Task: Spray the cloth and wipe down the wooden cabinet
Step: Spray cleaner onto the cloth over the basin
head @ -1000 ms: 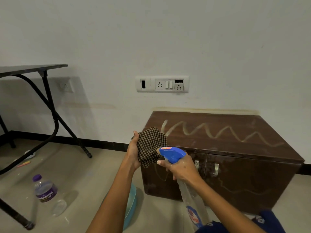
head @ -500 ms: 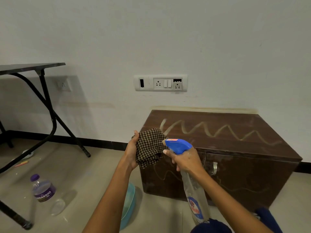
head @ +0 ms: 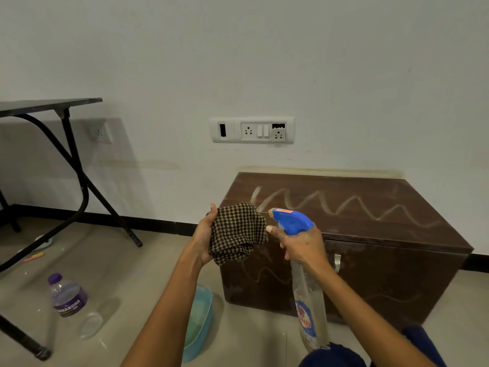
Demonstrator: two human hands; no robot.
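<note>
Brown-and-black checked cloth (head: 238, 231) sits bunched in the person's left hand (head: 203, 234), which grips it from the left side with the fingers curled round behind the folds. It is held up in the air in front of the left corner of the wooden cabinet (head: 383, 242). Whether it brushes the wood, I cannot tell.

The right hand (head: 301, 245) is wrapped round the neck of a spray bottle (head: 307, 300), with the forefinger stretched out to the trigger under the blue spray head. The nozzle points left at the cloth and is just beside it. The clear body of the bottle slants down towards the person and carries a blue and red label.

The cabinet is low and dark and stands against the far white wall, right of the middle. A pale zigzag streak (head: 344, 205) runs across its top, and a fainter wavy line crosses its front. A metal handle (head: 337, 262) shows just right of the right wrist.

On the wall above it is a white socket panel (head: 252, 130). At the far left stands a black folding table (head: 50, 103). On the tiled floor near it is a water bottle (head: 67, 298) with a purple cap, and a pale blue bowl (head: 198, 321) lies under the left forearm.
</note>
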